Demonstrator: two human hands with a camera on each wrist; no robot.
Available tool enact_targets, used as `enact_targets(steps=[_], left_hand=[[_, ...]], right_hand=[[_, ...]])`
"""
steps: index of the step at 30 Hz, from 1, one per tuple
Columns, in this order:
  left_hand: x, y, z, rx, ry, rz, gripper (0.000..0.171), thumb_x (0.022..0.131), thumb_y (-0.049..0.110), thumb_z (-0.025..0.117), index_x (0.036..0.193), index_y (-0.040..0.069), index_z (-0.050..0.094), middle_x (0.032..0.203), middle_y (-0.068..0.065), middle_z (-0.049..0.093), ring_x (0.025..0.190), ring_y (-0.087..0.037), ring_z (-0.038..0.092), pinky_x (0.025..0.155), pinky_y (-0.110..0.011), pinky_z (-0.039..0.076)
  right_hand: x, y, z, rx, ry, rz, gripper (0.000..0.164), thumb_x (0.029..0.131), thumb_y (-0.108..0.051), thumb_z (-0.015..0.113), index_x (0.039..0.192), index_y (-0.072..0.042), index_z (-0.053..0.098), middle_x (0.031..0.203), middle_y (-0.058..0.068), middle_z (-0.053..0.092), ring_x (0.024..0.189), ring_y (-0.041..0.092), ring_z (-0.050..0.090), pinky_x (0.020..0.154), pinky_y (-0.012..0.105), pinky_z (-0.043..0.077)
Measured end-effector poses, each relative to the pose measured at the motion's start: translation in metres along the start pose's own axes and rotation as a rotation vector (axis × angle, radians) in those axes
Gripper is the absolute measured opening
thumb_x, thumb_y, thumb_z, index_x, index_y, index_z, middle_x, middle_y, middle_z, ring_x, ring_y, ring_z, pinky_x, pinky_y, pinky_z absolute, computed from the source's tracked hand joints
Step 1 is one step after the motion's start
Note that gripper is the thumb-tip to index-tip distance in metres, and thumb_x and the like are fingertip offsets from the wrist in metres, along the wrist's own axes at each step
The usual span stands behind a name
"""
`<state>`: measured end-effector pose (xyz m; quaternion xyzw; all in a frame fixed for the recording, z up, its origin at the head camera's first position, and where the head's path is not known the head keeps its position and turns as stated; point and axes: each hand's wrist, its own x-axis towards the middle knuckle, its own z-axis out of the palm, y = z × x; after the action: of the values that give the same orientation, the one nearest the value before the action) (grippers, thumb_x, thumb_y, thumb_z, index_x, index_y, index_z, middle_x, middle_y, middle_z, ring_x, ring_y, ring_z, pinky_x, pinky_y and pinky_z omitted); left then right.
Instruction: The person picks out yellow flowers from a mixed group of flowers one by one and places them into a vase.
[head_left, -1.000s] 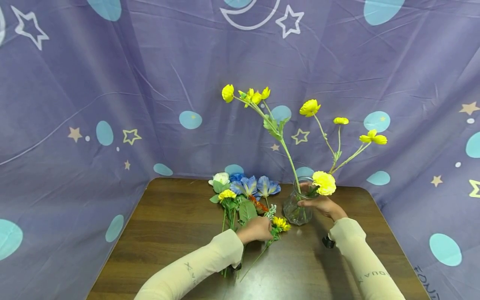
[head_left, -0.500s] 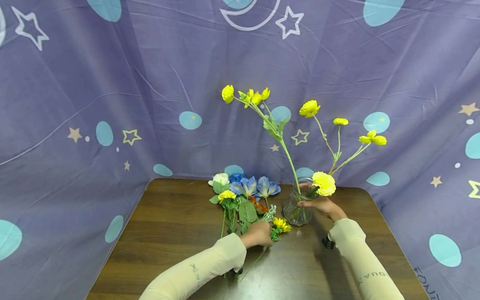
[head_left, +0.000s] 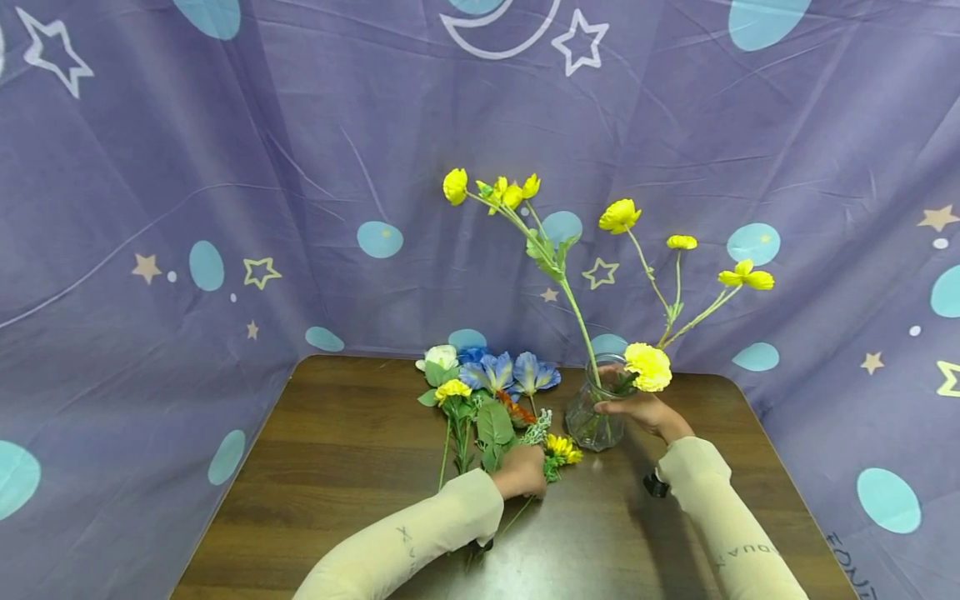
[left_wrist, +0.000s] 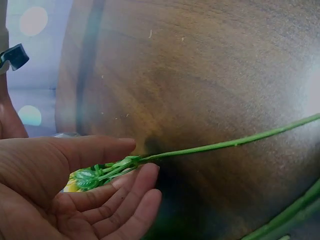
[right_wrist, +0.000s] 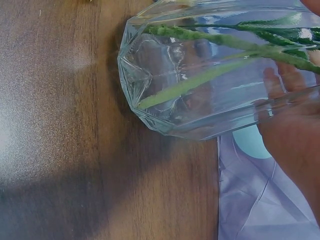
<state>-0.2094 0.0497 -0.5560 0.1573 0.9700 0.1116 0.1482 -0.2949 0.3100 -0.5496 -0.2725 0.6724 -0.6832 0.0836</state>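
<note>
My left hand (head_left: 521,472) is at the yellow sunflower (head_left: 561,450) lying on the table. In the left wrist view, the thumb and loosely bent fingers stand around its green stem (left_wrist: 215,146), with a gap between thumb tip and fingertips; the flower head is mostly hidden behind the hand. My right hand (head_left: 647,413) grips the side of a clear glass vase (head_left: 592,421), which stands on the table. In it are tall yellow flower stems (head_left: 577,312) and a yellow carnation (head_left: 648,367). Through the glass (right_wrist: 200,115), the right wrist view shows stem ends near the bottom.
Left of the vase lie blue flowers (head_left: 491,375), a white rose (head_left: 441,358), a small yellow flower (head_left: 453,390), an orange flower (head_left: 516,408) and a large green leaf (head_left: 495,423). The brown wooden table (head_left: 337,467) meets a purple curtain (head_left: 360,275) behind.
My left hand has shifted slightly right and toward the near side, along the sunflower's stem. The right hand and the vase have stayed in place.
</note>
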Motion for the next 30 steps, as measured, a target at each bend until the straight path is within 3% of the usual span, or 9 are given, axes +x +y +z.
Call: enact_targets(steps=[6, 17, 24, 30], left_hand=[[0.001, 0.002, 0.005, -0.007, 0.014, -0.011, 0.030, 0.073, 0.009, 0.085, 0.062, 0.012, 0.057, 0.061, -0.001, 0.054, 0.055, -0.019, 0.051, 0.044, -0.027, 0.041], [0.003, 0.002, 0.009, -0.024, 0.025, 0.018, 0.027, 0.072, 0.005, 0.081, 0.061, 0.012, 0.057, 0.066, -0.003, 0.057, 0.057, -0.018, 0.050, 0.044, -0.028, 0.042], [0.004, 0.000, 0.013, -0.074, 0.052, 0.043, 0.033, 0.073, 0.003, 0.080, 0.062, 0.012, 0.051, 0.065, -0.002, 0.048, 0.056, -0.017, 0.037, 0.047, -0.028, 0.033], [0.002, -0.002, 0.016, -0.174, 0.088, 0.060, 0.039, 0.076, -0.003, 0.074, 0.061, 0.013, 0.042, 0.063, -0.002, 0.041, 0.055, -0.017, 0.034, 0.047, -0.028, 0.030]], right_hand=[[0.000, -0.001, 0.001, -0.007, 0.017, 0.006, 0.063, 0.082, 0.024, 0.065, 0.126, -0.020, 0.059, 0.125, -0.014, 0.063, 0.119, 0.005, 0.057, 0.097, 0.018, 0.047], [0.000, 0.000, 0.002, -0.030, 0.038, 0.014, 0.062, 0.082, 0.022, 0.066, 0.126, -0.020, 0.058, 0.124, -0.016, 0.062, 0.116, 0.000, 0.056, 0.098, 0.016, 0.045], [0.000, -0.001, 0.003, -0.035, 0.035, 0.005, 0.064, 0.081, 0.024, 0.065, 0.126, -0.021, 0.059, 0.124, -0.015, 0.060, 0.116, 0.000, 0.055, 0.097, 0.016, 0.045], [0.000, 0.000, 0.002, -0.050, 0.047, 0.031, 0.058, 0.082, 0.022, 0.067, 0.128, -0.011, 0.057, 0.125, -0.012, 0.061, 0.118, 0.005, 0.056, 0.098, 0.017, 0.045]])
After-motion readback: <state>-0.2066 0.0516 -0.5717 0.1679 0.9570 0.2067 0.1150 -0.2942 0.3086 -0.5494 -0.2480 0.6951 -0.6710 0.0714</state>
